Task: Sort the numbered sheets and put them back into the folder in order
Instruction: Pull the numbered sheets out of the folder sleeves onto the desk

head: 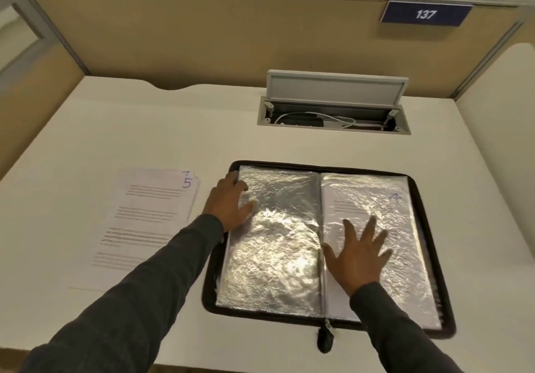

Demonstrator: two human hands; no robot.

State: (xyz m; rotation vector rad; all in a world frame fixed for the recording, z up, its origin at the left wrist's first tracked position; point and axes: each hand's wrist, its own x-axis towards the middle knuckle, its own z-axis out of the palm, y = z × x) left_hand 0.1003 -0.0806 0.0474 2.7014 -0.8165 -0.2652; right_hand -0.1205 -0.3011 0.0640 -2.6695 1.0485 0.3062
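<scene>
Your folder (431, 257) lies open on the table (115, 126), your right hand (359, 254) flat, grip open, on the sleeved sheet (376, 199) marked 4, your left hand (230, 202) resting open-gripped on its left page, beside the stack (150, 213) topped by 5.

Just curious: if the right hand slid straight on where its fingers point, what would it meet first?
Likely the far folder rim; before that the right hand crosses only the sleeved sheet under it.
</scene>
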